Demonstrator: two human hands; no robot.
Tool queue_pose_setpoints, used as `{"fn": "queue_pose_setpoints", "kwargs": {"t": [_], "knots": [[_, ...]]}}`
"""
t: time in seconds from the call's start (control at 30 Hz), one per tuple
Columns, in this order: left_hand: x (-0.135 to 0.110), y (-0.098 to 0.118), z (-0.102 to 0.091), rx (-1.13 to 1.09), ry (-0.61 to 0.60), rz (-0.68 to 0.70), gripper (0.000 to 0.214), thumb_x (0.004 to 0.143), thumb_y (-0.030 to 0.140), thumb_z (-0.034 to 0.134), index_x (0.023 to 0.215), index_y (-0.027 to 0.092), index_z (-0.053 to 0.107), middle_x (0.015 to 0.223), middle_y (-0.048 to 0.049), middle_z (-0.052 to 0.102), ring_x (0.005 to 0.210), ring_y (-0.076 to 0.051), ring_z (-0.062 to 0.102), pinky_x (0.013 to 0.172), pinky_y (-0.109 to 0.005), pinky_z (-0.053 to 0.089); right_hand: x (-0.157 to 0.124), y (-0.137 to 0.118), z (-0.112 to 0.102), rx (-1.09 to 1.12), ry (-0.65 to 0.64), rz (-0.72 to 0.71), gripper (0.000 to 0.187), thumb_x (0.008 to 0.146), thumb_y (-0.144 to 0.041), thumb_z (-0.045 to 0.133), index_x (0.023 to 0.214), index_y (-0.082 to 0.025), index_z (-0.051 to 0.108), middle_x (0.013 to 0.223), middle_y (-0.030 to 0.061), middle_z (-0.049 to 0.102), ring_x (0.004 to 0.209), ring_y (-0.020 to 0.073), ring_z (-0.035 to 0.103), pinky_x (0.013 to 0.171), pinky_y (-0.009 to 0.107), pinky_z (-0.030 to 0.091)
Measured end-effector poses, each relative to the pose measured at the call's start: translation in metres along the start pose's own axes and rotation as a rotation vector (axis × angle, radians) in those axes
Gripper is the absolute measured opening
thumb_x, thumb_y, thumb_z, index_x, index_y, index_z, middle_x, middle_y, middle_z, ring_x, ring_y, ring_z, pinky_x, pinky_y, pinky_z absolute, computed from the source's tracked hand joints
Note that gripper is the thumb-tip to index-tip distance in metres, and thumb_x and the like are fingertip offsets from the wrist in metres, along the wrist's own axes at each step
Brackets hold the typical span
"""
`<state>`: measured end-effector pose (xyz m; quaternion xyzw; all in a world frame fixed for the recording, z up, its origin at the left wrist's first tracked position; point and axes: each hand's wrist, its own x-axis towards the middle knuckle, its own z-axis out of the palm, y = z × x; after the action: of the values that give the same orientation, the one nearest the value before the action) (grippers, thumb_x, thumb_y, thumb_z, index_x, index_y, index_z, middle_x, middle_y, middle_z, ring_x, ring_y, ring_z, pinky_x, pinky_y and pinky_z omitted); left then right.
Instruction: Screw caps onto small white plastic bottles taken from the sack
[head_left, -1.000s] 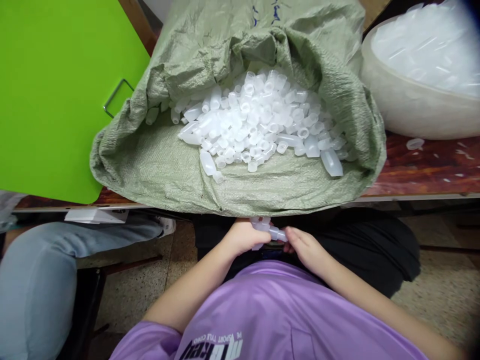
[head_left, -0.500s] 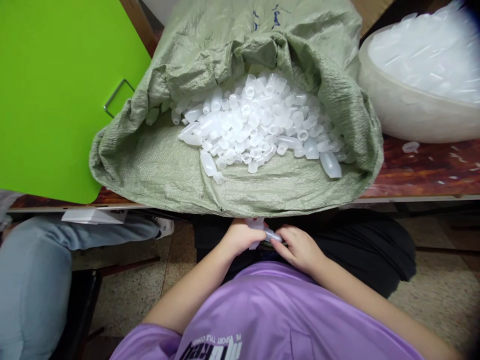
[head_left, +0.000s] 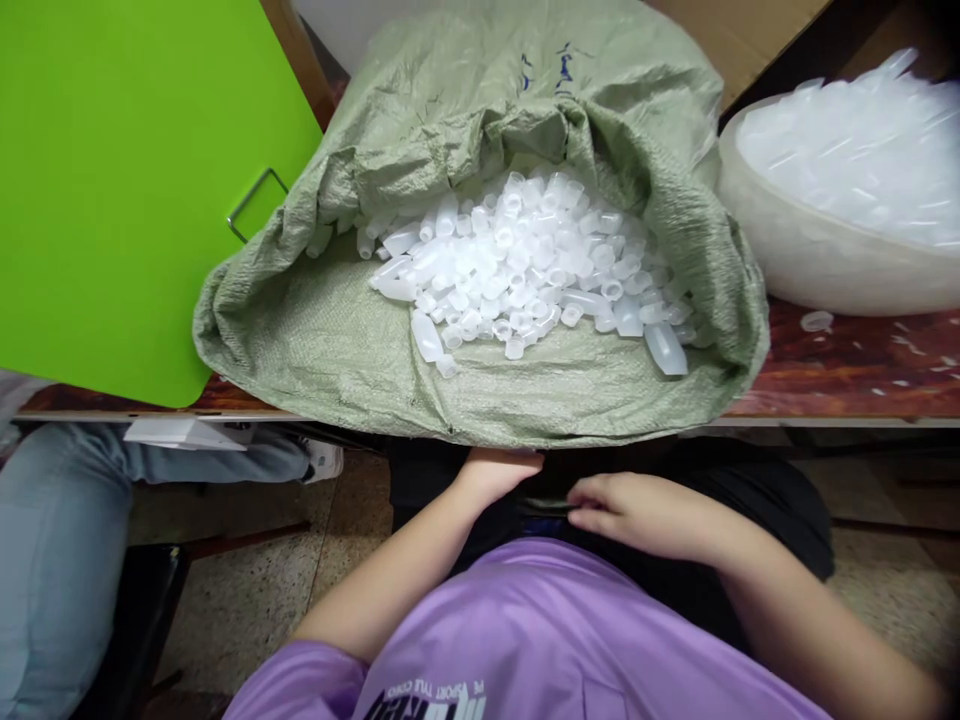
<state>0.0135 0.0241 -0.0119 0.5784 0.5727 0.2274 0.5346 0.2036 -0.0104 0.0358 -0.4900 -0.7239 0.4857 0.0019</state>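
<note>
My left hand is over my lap at the front lip of a green woven sack. The lip and the back of the hand hide its fingers, so what it holds is out of sight. To the right, my right hand hovers over my dark trousers, fingers loosely bent and a little apart, with nothing visible between them. In the sack's mouth lies a heap of small translucent white plastic pieces, mostly short threaded necks, among several longer pointed tubes.
A large whitish bowl heaped with clear plastic pieces stands right on the reddish table. Left is a bright green board with a wire handle. A cardboard box sits behind. Another person's jeans-clad leg is at lower left.
My right hand has moved right, away from the left, and the small translucent tube between them no longer shows. My left hand has slipped further under the sack's lip. The view has shifted slightly.
</note>
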Motion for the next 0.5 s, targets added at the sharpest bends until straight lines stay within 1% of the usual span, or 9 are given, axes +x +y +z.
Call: {"fn": "queue_pose_setpoints", "kwargs": {"t": [0.03, 0.07, 0.1, 0.13, 0.17, 0.23, 0.3, 0.37, 0.5], "knots": [[-0.001, 0.0, 0.0, -0.046, 0.002, 0.003, 0.009, 0.065, 0.019, 0.067, 0.073, 0.017, 0.065, 0.083, -0.0032, 0.069, 0.085, -0.02, 0.063, 0.08, -0.032, 0.05, -0.004, -0.013, -0.012, 0.006, -0.084, -0.128, 0.022, 0.084, -0.039, 0.051, 0.089, -0.025, 0.067, 0.085, 0.001, 0.069, 0.073, 0.0162, 0.062, 0.065, 0.026, 0.045], [-0.002, 0.0, 0.001, -0.099, -0.003, 0.009, 0.013, 0.064, 0.019, 0.07, 0.076, 0.016, 0.065, 0.087, -0.0041, 0.07, 0.087, -0.021, 0.063, 0.084, -0.033, 0.049, -0.005, -0.027, -0.023, 0.016, -0.035, -0.198, 0.023, 0.087, -0.037, 0.046, 0.087, -0.024, 0.066, 0.084, 0.0003, 0.069, 0.074, 0.0146, 0.062, 0.067, 0.024, 0.045], [-0.002, -0.001, 0.003, -0.161, -0.019, 0.014, 0.016, 0.063, 0.018, 0.071, 0.078, 0.016, 0.065, 0.09, -0.0049, 0.069, 0.089, -0.021, 0.063, 0.087, -0.034, 0.048, -0.002, -0.04, -0.034, 0.009, 0.12, -0.221, 0.024, 0.088, -0.036, 0.045, 0.086, -0.022, 0.064, 0.082, 0.0003, 0.068, 0.074, 0.014, 0.061, 0.067, 0.023, 0.045], [-0.003, -0.001, 0.005, -0.221, -0.044, 0.016, 0.019, 0.063, 0.018, 0.072, 0.081, 0.015, 0.065, 0.093, -0.0056, 0.069, 0.091, -0.02, 0.063, 0.09, -0.035, 0.047, 0.005, -0.052, -0.043, -0.051, 0.34, -0.202, 0.023, 0.088, -0.035, 0.045, 0.086, -0.022, 0.063, 0.082, 0.0008, 0.067, 0.076, 0.0147, 0.061, 0.068, 0.024, 0.044], [-0.004, -0.001, 0.007, -0.265, -0.078, 0.019, 0.021, 0.064, 0.017, 0.073, 0.083, 0.015, 0.065, 0.095, -0.0061, 0.069, 0.091, -0.02, 0.063, 0.092, -0.035, 0.046, 0.014, -0.061, -0.051, -0.156, 0.525, -0.139, 0.02, 0.087, -0.032, 0.046, 0.087, -0.021, 0.062, 0.084, 0.0021, 0.067, 0.078, 0.0164, 0.061, 0.068, 0.026, 0.044], [-0.006, -0.002, 0.01, -0.326, -0.137, 0.036, 0.025, 0.065, 0.014, 0.072, 0.089, 0.014, 0.063, 0.098, -0.0068, 0.068, 0.093, -0.019, 0.062, 0.094, -0.035, 0.044, 0.04, -0.074, -0.061, -0.363, 0.712, 0.012, 0.02, 0.085, -0.033, 0.048, 0.091, -0.019, 0.061, 0.089, 0.0055, 0.067, 0.08, 0.0209, 0.061, 0.066, 0.03, 0.043], [-0.008, -0.004, 0.012, -0.347, -0.17, 0.071, 0.031, 0.066, 0.012, 0.071, 0.095, 0.014, 0.061, 0.1, -0.007, 0.067, 0.095, -0.018, 0.062, 0.094, -0.033, 0.044, 0.066, -0.081, -0.064, -0.478, 0.751, 0.106, 0.031, 0.084, -0.044, 0.049, 0.093, -0.017, 0.061, 0.091, 0.0089, 0.066, 0.08, 0.025, 0.061, 0.063, 0.032, 0.044], [-0.009, -0.007, 0.012, -0.334, -0.166, 0.106, 0.035, 0.067, 0.012, 0.069, 0.101, 0.015, 0.059, 0.102, -0.0069, 0.066, 0.094, -0.017, 0.062, 0.092, -0.031, 0.045, 0.087, -0.084, -0.062, -0.53, 0.76, 0.117, 0.038, 0.083, -0.049, 0.049, 0.094, -0.015, 0.061, 0.092, 0.0113, 0.065, 0.081, 0.0276, 0.062, 0.063, 0.034, 0.045], [-0.009, -0.014, 0.009, -0.215, -0.172, 0.124, 0.032, 0.07, 0.014, 0.068, 0.1, 0.016, 0.059, 0.099, -0.0065, 0.066, 0.092, -0.017, 0.062, 0.091, -0.03, 0.046, 0.097, -0.083, -0.056, -0.503, 0.816, -0.008, 0.026, 0.085, -0.034, 0.05, 0.1, -0.015, 0.06, 0.098, 0.0119, 0.064, 0.091, 0.0272, 0.06, 0.07, 0.034, 0.046]]}}
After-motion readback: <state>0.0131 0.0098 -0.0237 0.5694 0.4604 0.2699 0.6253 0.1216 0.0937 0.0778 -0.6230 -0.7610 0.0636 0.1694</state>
